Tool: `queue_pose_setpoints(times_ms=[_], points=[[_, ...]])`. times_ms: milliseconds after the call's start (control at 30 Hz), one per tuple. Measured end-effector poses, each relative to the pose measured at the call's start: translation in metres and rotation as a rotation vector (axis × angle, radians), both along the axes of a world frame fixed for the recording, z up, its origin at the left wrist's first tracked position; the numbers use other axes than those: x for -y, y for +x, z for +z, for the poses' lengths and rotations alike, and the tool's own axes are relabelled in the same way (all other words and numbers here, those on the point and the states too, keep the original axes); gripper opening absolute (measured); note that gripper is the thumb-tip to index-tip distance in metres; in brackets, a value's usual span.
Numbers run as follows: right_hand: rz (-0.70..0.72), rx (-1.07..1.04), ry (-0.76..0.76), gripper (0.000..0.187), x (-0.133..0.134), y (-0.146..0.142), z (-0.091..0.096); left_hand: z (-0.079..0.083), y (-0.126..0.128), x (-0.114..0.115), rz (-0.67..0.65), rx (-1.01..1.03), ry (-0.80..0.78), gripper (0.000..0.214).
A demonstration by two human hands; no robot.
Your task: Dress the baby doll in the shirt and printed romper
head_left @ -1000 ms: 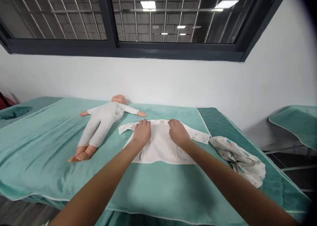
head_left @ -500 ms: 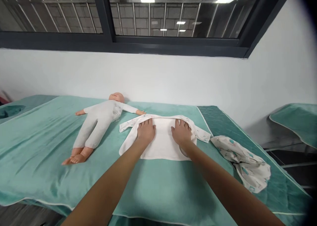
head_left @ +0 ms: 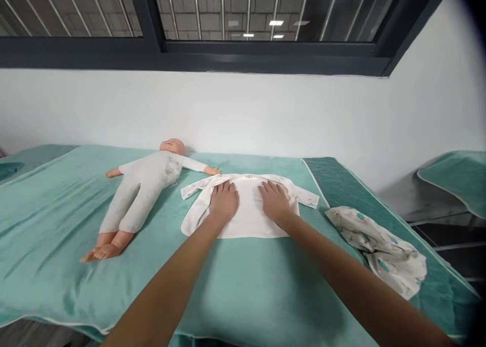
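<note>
A small white baby shirt point(head_left: 248, 220) with patterned sleeves lies spread on the green bed cover point(head_left: 243, 281). It is opened out so its plain inner side faces up. My left hand point(head_left: 224, 201) rests flat on its left half, fingers stretched toward the collar. On the right half lies my right hand point(head_left: 275, 201), palm down with the fingers extended. Neither hand grasps the cloth. To the left, a baby doll point(head_left: 146, 187) in a white body suit lies on its back, one hand close to the shirt's left sleeve.
A crumpled white cloth with a green print point(head_left: 379, 245) lies on the darker green strip at the right. Behind the bed stands a white wall point(head_left: 243, 114) below a dark-framed window point(head_left: 266, 58). Another green-covered surface point(head_left: 459, 180) is at the far right.
My right hand has shifted slightly left on the shirt, and more of the collar shows. The view has tilted a little; the doll and the printed cloth lie as before.
</note>
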State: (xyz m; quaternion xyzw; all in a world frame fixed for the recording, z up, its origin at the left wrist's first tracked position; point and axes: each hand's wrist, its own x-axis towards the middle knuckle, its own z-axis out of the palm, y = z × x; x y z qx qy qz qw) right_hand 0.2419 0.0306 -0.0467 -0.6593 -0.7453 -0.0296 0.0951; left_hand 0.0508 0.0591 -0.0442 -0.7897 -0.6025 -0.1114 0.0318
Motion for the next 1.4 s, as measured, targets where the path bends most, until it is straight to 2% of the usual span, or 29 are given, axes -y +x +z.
queue_pose_setpoints(times_ms=[133, 267, 333, 400, 467, 567, 667, 767, 933, 1000, 1100, 1233, 1400], points=[[0.184, -0.009, -0.057, 0.064, 0.034, 0.017, 0.009, -0.004, -0.010, 0.033, -0.183, -0.017, 0.007, 0.050], [0.261, -0.232, -0.017, 0.070, 0.057, 0.058, 0.012, -0.008, -0.023, 0.056, -0.218, 0.027, 0.001, 0.049], [0.160, -0.421, 0.054, 0.064, 0.058, 0.082, 0.010, -0.008, -0.025, 0.061, -0.218, 0.033, 0.011, 0.046], [-0.041, -0.536, 0.132, 0.053, 0.055, 0.105, 0.006, -0.006, -0.025, 0.063, -0.217, 0.044, 0.029, 0.044], [-0.248, -0.518, 0.178, 0.044, 0.049, 0.123, 0.000, -0.005, -0.023, 0.063, -0.210, 0.063, 0.049, 0.042], [-0.386, -0.432, 0.182, 0.046, 0.042, 0.141, -0.010, -0.004, -0.021, 0.062, -0.191, 0.095, 0.080, 0.040], [-0.417, -0.390, 0.072, 0.044, 0.035, 0.149, -0.012, -0.005, -0.021, 0.062, -0.182, 0.115, 0.099, 0.039], [-0.389, -0.368, -0.069, 0.033, 0.023, 0.160, 0.000, -0.005, -0.021, 0.062, -0.175, 0.125, 0.108, 0.039], [-0.342, -0.324, -0.075, 0.031, 0.004, 0.182, 0.022, -0.003, -0.019, 0.062, -0.146, 0.142, 0.098, 0.038], [-0.355, -0.295, -0.111, 0.032, 0.004, 0.182, 0.020, -0.002, -0.018, 0.062, -0.132, 0.151, 0.092, 0.038], [-0.354, -0.277, -0.160, 0.047, 0.013, 0.171, 0.007, -0.002, -0.018, 0.062, -0.124, 0.163, 0.093, 0.037], [-0.306, -0.373, -0.089, 0.040, 0.019, 0.160, -0.002, -0.004, -0.018, 0.061, -0.126, 0.179, 0.102, 0.037], [-0.396, -0.437, 0.071, 0.037, -0.002, 0.181, 0.011, -0.004, -0.018, 0.062, -0.129, 0.191, 0.109, 0.036]])
